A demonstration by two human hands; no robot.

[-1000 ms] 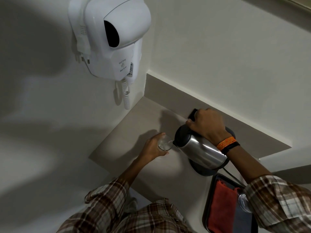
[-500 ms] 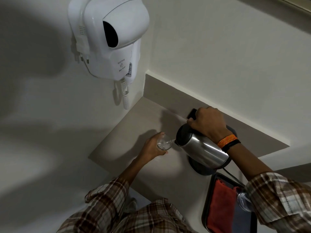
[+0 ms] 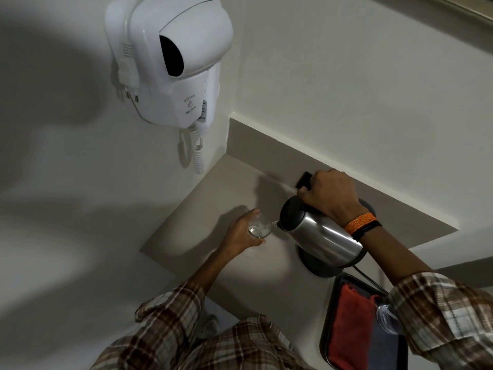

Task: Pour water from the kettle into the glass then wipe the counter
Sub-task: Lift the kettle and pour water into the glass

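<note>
right hand grips the tilted kettle; left hand clasps the glass; the spout should stay just over its right rim, pouring slowly.

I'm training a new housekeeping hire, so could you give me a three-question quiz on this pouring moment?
1. True or false: the kettle stands upright on its base.
2. Which hand holds the glass? A) left hand B) right hand C) neither
3. Fill in: the red cloth lies in the ____ at lower right.

Key:
1. False: it is lifted off and tilted, spout at the glass rim.
2. A; the right hand grips the kettle's handle.
3. Tray.
</note>
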